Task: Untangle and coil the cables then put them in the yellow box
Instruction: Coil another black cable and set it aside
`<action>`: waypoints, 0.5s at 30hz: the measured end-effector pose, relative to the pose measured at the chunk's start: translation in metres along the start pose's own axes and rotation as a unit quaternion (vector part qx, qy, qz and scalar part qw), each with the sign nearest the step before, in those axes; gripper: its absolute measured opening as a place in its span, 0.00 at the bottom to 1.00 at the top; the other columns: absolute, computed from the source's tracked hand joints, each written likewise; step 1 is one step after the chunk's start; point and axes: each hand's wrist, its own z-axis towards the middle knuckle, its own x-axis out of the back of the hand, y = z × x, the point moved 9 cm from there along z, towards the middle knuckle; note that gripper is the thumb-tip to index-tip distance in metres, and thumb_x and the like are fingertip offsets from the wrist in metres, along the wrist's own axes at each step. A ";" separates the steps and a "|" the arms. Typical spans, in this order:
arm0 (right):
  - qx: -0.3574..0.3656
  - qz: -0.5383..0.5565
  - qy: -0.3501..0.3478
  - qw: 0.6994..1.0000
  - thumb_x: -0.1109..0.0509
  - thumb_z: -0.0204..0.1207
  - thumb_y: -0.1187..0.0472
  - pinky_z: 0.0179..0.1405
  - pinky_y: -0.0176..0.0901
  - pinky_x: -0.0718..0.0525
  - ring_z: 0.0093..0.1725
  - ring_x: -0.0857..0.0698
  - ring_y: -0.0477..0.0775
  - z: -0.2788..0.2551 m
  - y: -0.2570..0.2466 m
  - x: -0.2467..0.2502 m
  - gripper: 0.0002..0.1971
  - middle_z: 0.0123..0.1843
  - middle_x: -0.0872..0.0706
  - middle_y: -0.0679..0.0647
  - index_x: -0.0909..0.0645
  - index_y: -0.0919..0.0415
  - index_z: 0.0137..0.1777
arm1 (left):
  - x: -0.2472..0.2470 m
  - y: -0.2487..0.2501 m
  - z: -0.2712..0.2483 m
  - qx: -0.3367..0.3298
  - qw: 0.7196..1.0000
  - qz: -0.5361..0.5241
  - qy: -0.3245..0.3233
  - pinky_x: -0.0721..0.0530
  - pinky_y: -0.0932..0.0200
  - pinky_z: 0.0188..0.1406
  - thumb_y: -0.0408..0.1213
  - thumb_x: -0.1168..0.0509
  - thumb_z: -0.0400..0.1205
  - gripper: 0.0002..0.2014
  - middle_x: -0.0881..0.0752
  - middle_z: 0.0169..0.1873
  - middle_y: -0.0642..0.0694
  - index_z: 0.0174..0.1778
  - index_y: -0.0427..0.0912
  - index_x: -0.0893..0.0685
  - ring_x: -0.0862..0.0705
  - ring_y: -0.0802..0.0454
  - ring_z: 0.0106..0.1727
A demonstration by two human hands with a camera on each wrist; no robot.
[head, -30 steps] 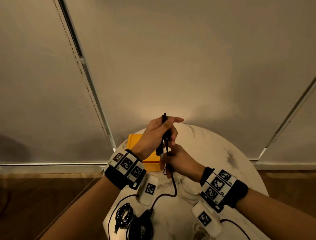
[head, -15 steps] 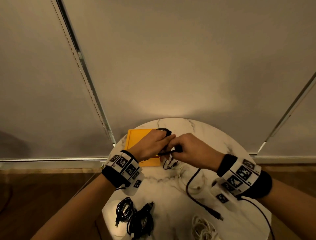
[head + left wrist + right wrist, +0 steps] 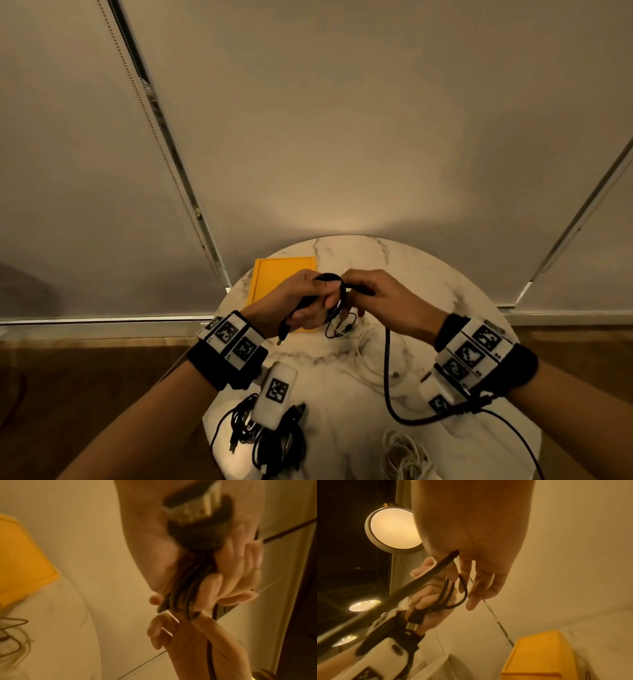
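Above the round marble table (image 3: 428, 274), both hands work one black cable (image 3: 387, 370). My left hand (image 3: 308, 301) grips a small coil of its loops (image 3: 185, 588) with curled fingers, and a USB plug (image 3: 282, 332) hangs below that fist. My right hand (image 3: 376, 294) pinches the cable beside the coil (image 3: 450, 596). From there the loose length drops in a long curve toward my right wrist. The yellow box (image 3: 270, 277) lies at the table's far left, partly hidden behind my left hand.
Coiled black cables (image 3: 274, 442) lie at the table's near left edge under the left wrist camera. A white cable bundle (image 3: 404, 455) sits at the near right, and thin white and black wires (image 3: 373, 356) lie mid-table. Wooden floor surrounds the table.
The hands came down from a raised position to just above the table. The right hand swung round the left, laying another loop on the coil, and the free length moved right.
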 end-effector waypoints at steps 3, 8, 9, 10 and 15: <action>0.004 0.067 -0.010 0.998 0.38 0.80 0.71 0.37 0.43 0.19 0.38 0.11 0.62 -0.007 0.000 -0.018 0.08 0.41 0.11 0.63 0.17 0.67 0.48 | -0.004 -0.008 -0.006 0.024 0.997 -0.055 -0.048 0.36 0.71 0.15 0.44 0.30 0.80 0.16 0.29 0.09 0.53 0.30 0.38 0.19 0.36 0.62 0.08; -0.006 0.140 -0.013 0.990 0.36 0.77 0.65 0.35 0.45 0.23 0.34 0.14 0.59 -0.013 0.010 -0.028 0.06 0.38 0.12 0.52 0.19 0.65 0.49 | 0.014 -0.015 -0.009 0.043 0.998 -0.013 0.034 0.31 0.67 0.19 0.37 0.31 0.77 0.14 0.32 0.09 0.52 0.27 0.37 0.21 0.37 0.59 0.08; -0.009 0.146 -0.010 0.989 0.35 0.80 0.66 0.34 0.44 0.23 0.34 0.15 0.57 -0.014 0.011 -0.028 0.05 0.38 0.12 0.51 0.20 0.66 0.51 | 0.019 -0.016 -0.009 0.044 0.997 -0.004 0.060 0.30 0.66 0.19 0.37 0.31 0.78 0.14 0.34 0.09 0.51 0.27 0.37 0.22 0.38 0.59 0.08; -0.012 0.145 0.000 0.989 0.35 0.82 0.66 0.34 0.44 0.22 0.32 0.15 0.55 -0.015 0.012 -0.028 0.04 0.37 0.12 0.50 0.20 0.67 0.51 | 0.022 -0.015 -0.010 0.040 0.996 0.007 0.081 0.29 0.65 0.20 0.35 0.32 0.79 0.14 0.34 0.10 0.51 0.28 0.37 0.23 0.38 0.58 0.09; -0.024 0.118 0.093 0.988 0.38 0.85 0.58 0.28 0.43 0.25 0.24 0.24 0.51 -0.017 0.022 -0.019 0.13 0.31 0.19 0.54 0.24 0.69 0.44 | 0.032 -0.009 -0.008 -0.017 0.969 0.139 0.202 0.23 0.64 0.26 0.38 0.34 0.81 0.08 0.25 0.23 0.48 0.49 0.36 0.20 0.27 0.54 0.22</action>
